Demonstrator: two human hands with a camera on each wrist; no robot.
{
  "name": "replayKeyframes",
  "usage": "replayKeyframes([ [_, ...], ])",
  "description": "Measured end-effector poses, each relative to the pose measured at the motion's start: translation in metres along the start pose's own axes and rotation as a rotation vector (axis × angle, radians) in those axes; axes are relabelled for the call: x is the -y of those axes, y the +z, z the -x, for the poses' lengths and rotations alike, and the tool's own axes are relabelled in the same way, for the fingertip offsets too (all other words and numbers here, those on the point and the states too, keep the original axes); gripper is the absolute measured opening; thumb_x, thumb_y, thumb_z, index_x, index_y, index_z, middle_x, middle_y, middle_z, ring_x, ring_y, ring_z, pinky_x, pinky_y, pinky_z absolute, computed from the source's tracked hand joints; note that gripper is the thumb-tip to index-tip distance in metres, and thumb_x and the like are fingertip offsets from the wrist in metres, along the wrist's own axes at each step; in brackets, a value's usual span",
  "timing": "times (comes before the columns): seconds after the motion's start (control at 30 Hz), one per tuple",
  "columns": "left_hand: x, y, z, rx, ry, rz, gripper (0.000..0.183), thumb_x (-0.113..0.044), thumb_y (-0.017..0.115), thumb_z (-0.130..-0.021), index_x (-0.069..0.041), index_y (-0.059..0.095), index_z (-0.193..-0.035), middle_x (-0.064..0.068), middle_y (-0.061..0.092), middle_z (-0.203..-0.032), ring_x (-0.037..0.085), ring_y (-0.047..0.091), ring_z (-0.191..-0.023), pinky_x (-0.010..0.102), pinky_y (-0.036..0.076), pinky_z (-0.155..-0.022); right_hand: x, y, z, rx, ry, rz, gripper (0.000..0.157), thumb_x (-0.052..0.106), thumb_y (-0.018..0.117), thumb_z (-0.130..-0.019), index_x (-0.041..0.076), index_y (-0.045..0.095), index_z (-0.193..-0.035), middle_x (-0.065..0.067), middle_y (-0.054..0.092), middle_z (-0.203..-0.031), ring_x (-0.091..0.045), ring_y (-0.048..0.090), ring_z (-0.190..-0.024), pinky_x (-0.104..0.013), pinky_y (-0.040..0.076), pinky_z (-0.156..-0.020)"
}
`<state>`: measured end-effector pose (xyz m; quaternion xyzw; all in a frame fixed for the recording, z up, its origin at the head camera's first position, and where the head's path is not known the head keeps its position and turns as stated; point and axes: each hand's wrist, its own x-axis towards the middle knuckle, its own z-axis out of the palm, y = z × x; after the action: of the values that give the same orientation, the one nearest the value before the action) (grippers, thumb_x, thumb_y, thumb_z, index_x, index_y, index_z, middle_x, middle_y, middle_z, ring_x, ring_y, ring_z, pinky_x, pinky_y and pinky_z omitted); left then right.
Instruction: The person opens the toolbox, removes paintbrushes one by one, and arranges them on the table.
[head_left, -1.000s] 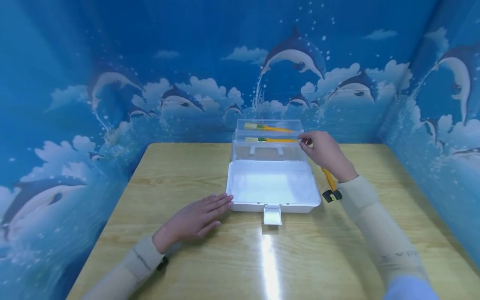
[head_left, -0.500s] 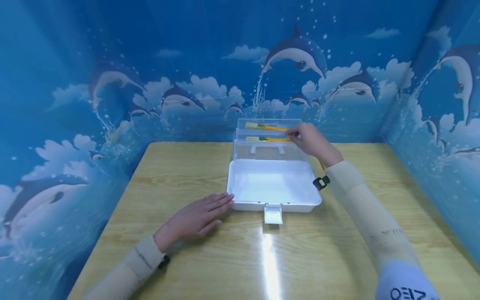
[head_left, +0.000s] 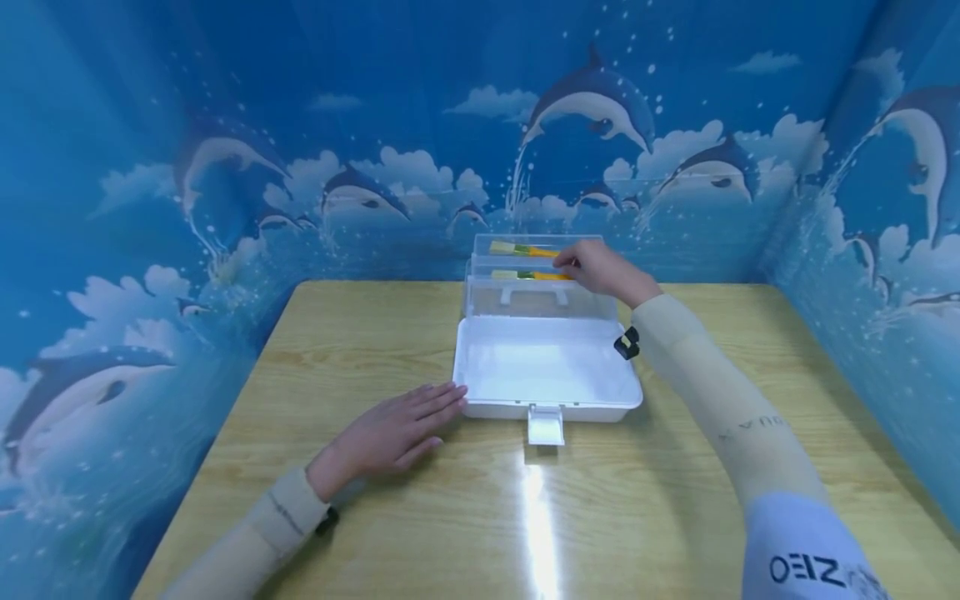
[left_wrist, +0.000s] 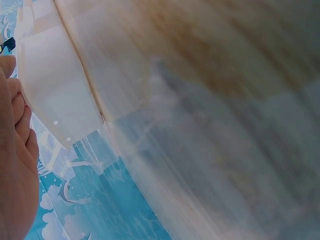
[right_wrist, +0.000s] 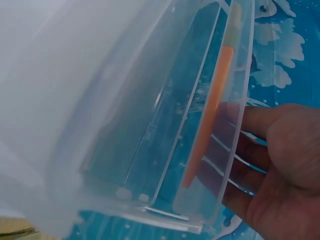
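A white box stands open, its front latch hanging down. Raised at its back are clear trays. Two brush shapes with pale bristles show there, an upper brush and a lower brush. My right hand reaches over the trays from the right and covers the handle ends. The right wrist view shows an orange brush handle inside a clear tray, and my spread fingers behind the tray wall, not around the handle. My left hand lies flat, fingertips at the box's front left corner.
The wooden table bears the box near its back edge. A blue dolphin-print backdrop rises behind and on both sides. A small black device sits under my right wrist, overlapping the box's right side in the head view.
My right hand has moved left and slightly up along the clear trays, covering more of the handles. The brushes and box stay in place, and my left hand stays at the corner.
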<state>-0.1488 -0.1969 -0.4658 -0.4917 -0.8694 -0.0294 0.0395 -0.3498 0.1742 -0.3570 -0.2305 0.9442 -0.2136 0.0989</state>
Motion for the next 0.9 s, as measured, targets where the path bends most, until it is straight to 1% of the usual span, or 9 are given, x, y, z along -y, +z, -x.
replayKeyframes([
  [0.1, 0.0, -0.001, 0.0, 0.005, -0.002, 0.005, 0.061, -0.034, 0.041, -0.11, -0.013, 0.02, -0.163, 0.002, 0.014, -0.171, 0.021, 0.017, -0.157, 0.04, 0.021, -0.128, -0.002, -0.002, -0.003, 0.017, -0.018, -0.005, 0.03, 0.003, 0.055, -0.104, -0.002, 0.066, -0.131, -0.023, 0.067, -0.13, -0.035, 0.065, -0.117, -0.05, 0.057, -0.1],
  [0.33, 0.0, -0.003, -0.002, 0.027, -0.01, 0.018, 0.06, -0.035, 0.039, -0.111, -0.015, 0.019, -0.164, 0.0, 0.013, -0.172, 0.02, 0.016, -0.157, 0.039, 0.02, -0.128, -0.005, -0.002, -0.011, 0.048, 0.021, -0.024, 0.028, 0.009, 0.063, -0.101, 0.001, 0.07, -0.127, -0.019, 0.071, -0.12, -0.029, 0.067, -0.105, -0.046, 0.06, -0.094],
  [0.47, 0.0, -0.003, -0.001, 0.018, -0.006, 0.011, 0.06, -0.035, 0.038, -0.111, -0.014, 0.02, -0.163, 0.001, 0.013, -0.172, 0.02, 0.016, -0.157, 0.039, 0.02, -0.129, -0.005, -0.003, -0.012, 0.056, 0.017, -0.019, 0.025, 0.009, 0.063, -0.101, 0.002, 0.072, -0.124, -0.018, 0.072, -0.118, -0.028, 0.067, -0.104, -0.045, 0.06, -0.093],
  [0.73, 0.0, -0.003, -0.001, -0.021, 0.003, -0.004, 0.059, -0.034, 0.04, -0.11, -0.013, 0.022, -0.163, 0.003, 0.016, -0.171, 0.02, 0.018, -0.157, 0.038, 0.021, -0.128, -0.003, -0.004, -0.013, 0.067, -0.048, 0.018, 0.023, 0.003, 0.06, -0.102, 0.0, 0.072, -0.121, -0.02, 0.072, -0.117, -0.03, 0.068, -0.104, -0.047, 0.059, -0.092],
  [0.9, -0.001, -0.003, 0.0, -0.012, -0.001, -0.003, 0.059, -0.034, 0.038, -0.111, -0.013, 0.022, -0.163, 0.002, 0.016, -0.171, 0.02, 0.018, -0.157, 0.038, 0.021, -0.128, -0.001, -0.003, -0.012, 0.074, -0.041, 0.012, 0.023, 0.004, 0.059, -0.102, 0.0, 0.072, -0.121, -0.019, 0.071, -0.117, -0.029, 0.067, -0.104, -0.046, 0.059, -0.091],
])
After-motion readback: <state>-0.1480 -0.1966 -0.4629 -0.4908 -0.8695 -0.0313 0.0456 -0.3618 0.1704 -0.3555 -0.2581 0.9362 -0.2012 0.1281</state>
